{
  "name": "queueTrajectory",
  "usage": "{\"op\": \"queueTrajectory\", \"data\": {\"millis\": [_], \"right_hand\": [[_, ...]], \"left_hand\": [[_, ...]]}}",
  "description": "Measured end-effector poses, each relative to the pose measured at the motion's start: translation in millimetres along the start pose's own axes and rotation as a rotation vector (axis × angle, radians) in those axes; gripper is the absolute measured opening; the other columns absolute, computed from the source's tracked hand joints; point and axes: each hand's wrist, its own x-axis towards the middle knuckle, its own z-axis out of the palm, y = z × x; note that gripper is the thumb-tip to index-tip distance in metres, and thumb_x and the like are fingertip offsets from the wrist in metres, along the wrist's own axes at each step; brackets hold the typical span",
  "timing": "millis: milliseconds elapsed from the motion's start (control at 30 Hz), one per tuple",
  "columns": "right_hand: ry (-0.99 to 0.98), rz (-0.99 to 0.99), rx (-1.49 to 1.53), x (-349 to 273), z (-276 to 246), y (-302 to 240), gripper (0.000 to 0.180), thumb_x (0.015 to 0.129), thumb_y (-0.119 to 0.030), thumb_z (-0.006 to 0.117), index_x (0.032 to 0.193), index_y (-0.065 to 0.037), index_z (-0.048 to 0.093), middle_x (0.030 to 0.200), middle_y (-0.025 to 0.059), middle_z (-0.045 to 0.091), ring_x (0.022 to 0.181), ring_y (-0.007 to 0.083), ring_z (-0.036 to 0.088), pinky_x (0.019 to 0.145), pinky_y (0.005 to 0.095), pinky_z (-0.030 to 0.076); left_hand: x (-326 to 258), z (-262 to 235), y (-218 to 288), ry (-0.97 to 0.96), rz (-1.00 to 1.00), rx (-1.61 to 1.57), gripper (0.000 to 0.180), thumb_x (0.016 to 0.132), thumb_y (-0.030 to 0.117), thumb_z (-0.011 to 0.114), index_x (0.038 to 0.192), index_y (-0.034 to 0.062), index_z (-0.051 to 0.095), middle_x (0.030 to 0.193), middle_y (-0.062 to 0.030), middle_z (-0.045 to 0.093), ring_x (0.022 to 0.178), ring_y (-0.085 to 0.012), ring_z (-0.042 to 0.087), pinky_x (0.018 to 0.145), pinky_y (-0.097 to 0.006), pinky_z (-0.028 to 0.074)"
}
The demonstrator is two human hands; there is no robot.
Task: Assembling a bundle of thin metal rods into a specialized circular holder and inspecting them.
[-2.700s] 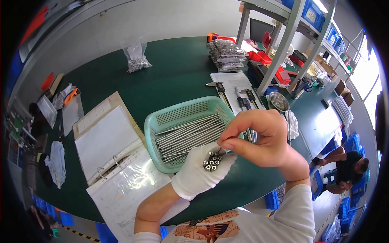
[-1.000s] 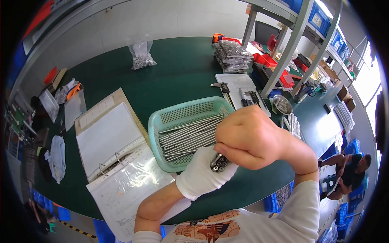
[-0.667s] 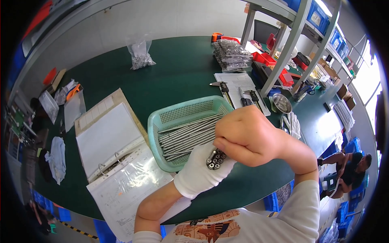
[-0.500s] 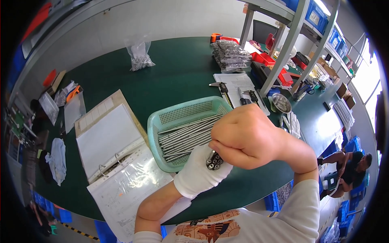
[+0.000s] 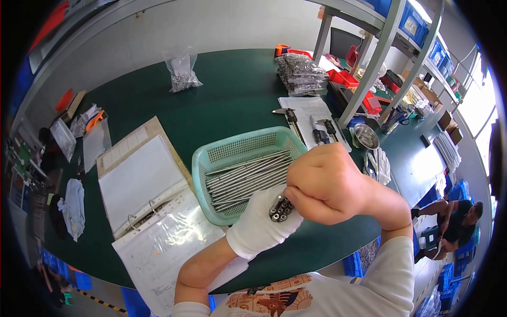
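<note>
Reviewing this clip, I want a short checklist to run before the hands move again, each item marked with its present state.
1. Left hand closed around the bundle of metal pieces: ok.
2. Right hand gripping a piece: cannot tell; it is curled shut at the bundle, its inside hidden.
3. Both hands gloved: not ok; the left wears a white glove, the right is bare.
4. Green basket upright, metal rods inside: ok.
5. Calipers clear of both hands: ok.

Open way over green tabletop (image 5: 227, 108) behind basket (image 5: 199, 182); hands (image 5: 330, 182) block near-right; binder (image 5: 140, 174) blocks left.
</note>
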Motion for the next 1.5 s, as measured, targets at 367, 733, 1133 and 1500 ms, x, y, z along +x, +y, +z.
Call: {"op": "queueTrajectory", "data": {"millis": [367,733,1133,1500], "right_hand": [[-0.082,0.002,0.014,2,2,1,0.020,0.075,-0.014,0.057,0.060,-0.005,0.047,0.054,0.0079,0.045,0.049,0.0293,0.048,0.043,0.0386,0.036],[-0.059,0.000,-0.014,-3,0,-1,0.023,0.077,-0.015,0.057,0.059,-0.006,0.046,0.053,0.0071,0.044,0.049,0.0287,0.048,0.042,0.0389,0.035],[-0.037,-0.031,-0.070,2,-10,-4,0.022,0.073,-0.006,0.059,0.055,-0.004,0.046,0.050,0.0071,0.041,0.043,0.0268,0.044,0.040,0.0367,0.033],[-0.031,0.043,-0.059,-14,-11,-3,0.020,0.071,-0.004,0.057,0.055,-0.004,0.045,0.048,0.0074,0.039,0.042,0.0275,0.042,0.040,0.0369,0.032]], "left_hand": [[0,-1,-1,0.044,-0.002,0.015,0.010,0.078,0.008,0.061,0.080,0.0009,0.055,0.061,-0.0018,0.054,0.056,-0.0060,0.048,0.050,-0.023,0.039],[0,-1,2,-0.001,0.032,0.023,0.010,0.077,0.008,0.061,0.082,0.0011,0.056,0.061,-0.0025,0.054,0.057,-0.0069,0.048,0.052,-0.023,0.040],[-1,-1,0,0.023,-0.073,-0.011,0.013,0.077,0.007,0.062,0.087,0.0026,0.056,0.066,-0.0025,0.055,0.058,-0.0084,0.049,0.054,-0.024,0.041],[-1,-8,-4,0.012,0.079,0.046,0.015,0.076,0.004,0.061,0.089,0.0015,0.054,0.070,-0.0028,0.054,0.063,-0.0102,0.048,0.062,-0.024,0.041]]}}
